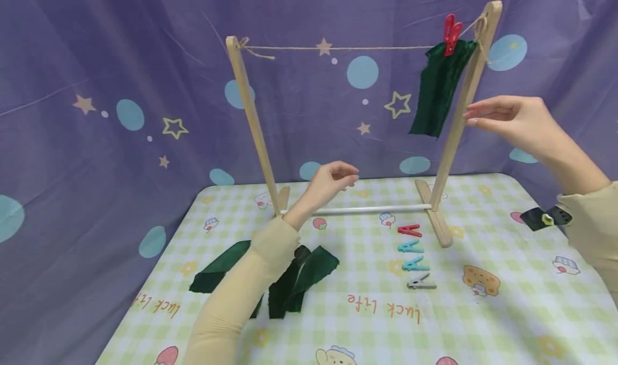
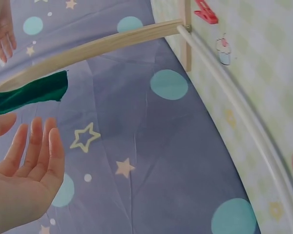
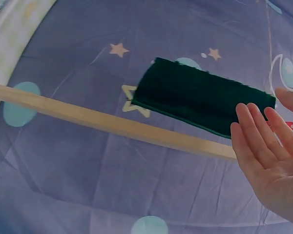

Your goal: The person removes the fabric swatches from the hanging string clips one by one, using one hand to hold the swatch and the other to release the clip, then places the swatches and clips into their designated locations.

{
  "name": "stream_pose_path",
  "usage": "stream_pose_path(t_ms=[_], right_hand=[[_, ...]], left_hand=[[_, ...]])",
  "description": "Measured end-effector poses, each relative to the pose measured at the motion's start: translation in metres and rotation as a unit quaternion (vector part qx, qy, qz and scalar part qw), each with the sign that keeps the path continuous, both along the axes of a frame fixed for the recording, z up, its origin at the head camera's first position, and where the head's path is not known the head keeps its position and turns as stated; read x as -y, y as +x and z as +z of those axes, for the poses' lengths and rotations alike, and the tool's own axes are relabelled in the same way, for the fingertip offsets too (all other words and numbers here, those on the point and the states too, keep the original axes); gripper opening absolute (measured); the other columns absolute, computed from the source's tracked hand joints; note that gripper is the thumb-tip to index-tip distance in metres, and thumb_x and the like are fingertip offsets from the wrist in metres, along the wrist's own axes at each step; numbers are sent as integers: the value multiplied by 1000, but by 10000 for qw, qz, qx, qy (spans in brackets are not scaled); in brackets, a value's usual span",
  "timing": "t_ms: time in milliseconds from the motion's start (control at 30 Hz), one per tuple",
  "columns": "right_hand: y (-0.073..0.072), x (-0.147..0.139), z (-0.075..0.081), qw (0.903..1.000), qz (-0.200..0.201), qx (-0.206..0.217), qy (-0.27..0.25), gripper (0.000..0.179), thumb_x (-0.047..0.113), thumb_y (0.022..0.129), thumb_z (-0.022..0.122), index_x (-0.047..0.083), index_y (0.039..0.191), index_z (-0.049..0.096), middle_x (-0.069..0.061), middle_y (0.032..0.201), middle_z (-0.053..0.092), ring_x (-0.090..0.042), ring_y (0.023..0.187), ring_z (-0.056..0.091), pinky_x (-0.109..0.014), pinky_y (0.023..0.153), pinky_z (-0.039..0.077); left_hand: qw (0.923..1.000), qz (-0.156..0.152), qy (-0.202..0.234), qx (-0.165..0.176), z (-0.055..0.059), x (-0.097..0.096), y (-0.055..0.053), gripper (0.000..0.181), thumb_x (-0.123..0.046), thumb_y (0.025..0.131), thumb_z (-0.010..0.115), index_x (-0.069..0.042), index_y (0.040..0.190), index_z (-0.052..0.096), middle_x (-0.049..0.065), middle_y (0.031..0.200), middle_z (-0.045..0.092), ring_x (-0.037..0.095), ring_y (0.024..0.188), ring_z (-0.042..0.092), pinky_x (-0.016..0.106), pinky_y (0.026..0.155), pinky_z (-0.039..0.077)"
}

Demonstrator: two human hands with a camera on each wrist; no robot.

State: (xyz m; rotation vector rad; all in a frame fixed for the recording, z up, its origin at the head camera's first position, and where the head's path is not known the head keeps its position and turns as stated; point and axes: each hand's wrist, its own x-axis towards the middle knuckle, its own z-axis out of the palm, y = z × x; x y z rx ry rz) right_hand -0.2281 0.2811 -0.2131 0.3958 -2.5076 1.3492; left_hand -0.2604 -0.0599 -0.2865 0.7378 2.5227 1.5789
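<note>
A dark green cloth strip hangs from the string line beside the right post, held by a red clothespin. My right hand is in the air just right of that post, fingers loosely bent and nothing in them. Lower and further left, my left hand hovers in front of the frame's white crossbar, also holding nothing. Relaxed fingers of the left hand show in the left wrist view. In the right wrist view the right hand has its fingers extended, overlapping the hanging cloth.
More green cloth pieces lie on the table at left, partly behind the left sleeve. A red clothespin, two blue clothespins and a grey one lie in a column. The left post holds the string's other end.
</note>
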Motion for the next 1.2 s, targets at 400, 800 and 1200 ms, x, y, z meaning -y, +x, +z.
stream_pose_path(t_ms=[400,800,1200], right_hand=[[-9,2,26,9998,-21,-170,-127,32,21,83,63,10,113,60,22,87,63,11,83,56,-4,67,35],[-21,9,54,9984,-86,-500,-266,29,17,82,64,13,110,62,23,84,62,11,80,55,-2,68,37],[-29,21,78,9889,-51,-950,-1143,28,9,80,64,6,108,63,15,86,63,5,83,58,-3,69,42]], left_hand=[[9999,110,-62,-115,24,-32,-12,24,-17,86,59,-5,106,60,7,96,64,15,85,59,24,71,49],[9990,127,-89,-411,31,-58,-32,22,-16,87,58,-5,105,61,9,92,64,15,80,60,18,66,48],[9954,219,134,-923,30,-83,-51,24,-16,86,59,-6,108,59,7,100,64,13,85,60,16,70,46]])
